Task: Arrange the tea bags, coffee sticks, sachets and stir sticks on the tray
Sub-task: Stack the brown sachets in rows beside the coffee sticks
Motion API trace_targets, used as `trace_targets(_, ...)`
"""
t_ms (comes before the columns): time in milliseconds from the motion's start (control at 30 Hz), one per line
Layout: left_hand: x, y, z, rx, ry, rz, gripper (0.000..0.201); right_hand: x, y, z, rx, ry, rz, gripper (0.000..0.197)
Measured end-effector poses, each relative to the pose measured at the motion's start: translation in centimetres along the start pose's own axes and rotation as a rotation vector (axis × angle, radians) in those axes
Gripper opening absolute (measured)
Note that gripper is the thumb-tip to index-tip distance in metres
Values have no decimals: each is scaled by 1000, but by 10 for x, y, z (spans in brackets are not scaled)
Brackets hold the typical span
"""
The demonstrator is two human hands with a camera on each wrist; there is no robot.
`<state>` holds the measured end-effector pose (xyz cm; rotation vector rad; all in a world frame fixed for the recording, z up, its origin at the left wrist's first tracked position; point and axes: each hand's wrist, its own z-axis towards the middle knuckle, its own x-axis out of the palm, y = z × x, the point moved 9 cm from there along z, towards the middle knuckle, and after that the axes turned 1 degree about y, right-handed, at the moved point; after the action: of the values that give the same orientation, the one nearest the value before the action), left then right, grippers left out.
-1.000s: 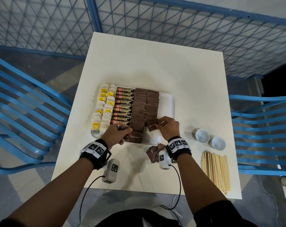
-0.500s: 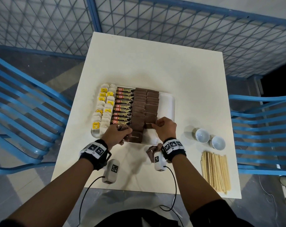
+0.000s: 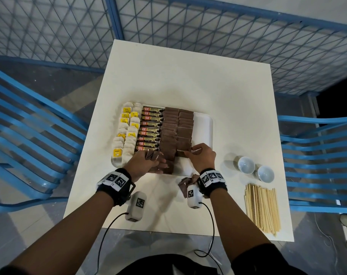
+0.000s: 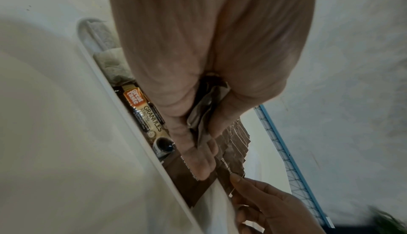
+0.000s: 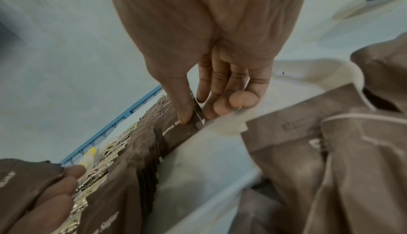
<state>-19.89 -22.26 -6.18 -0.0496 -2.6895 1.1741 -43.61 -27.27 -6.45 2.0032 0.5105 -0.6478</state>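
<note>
The right hand (image 3: 202, 157) pinches one brown sachet (image 3: 183, 152) at the near end of the second brown row on the tray (image 3: 205, 126); best to lay it overlapping its neighbour, edges square. The left hand (image 3: 144, 163) grips a spare bunch of sachets (image 4: 203, 109). More sachets (image 3: 185, 184) wait under the right wrist; stir sticks (image 3: 262, 209) and two cups (image 3: 256, 168) lie clear

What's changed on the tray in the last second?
The right hand has carried its brown sugar sachet from the tray's near edge up against the right sachet column, still pinching it. The left hand keeps gripping spare sachets. Tea bags, coffee sticks, stir sticks and cups haven't moved.
</note>
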Motion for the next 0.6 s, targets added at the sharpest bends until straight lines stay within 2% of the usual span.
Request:
trace_targets(100,2,0,-3,4,30,-34,28,-6,1,-1,-7,-47,-9,26)
trace_targets(200,3,-3,-4,11,47,-58,31,-16,19,-11,-99,-120,41,17)
trace_targets(267,3,-7,-5,32,34,-45,32,-2,44,-21,-238,-7,84,13)
trace_targets(333,5,-13,-6,49,17,-27,31,19,69,-32,-381,180,75,19)
trace_targets(433,9,-23,-11,46,21,58,27,36,88,-40,-456,348,48,21)
trace_targets(500,11,-27,-13,47,29,135,25,38,89,-38,-446,368,77,14)
trace_targets(600,7,-31,-13,41,-10,147,20,33,81,-30,-412,319,151,10)
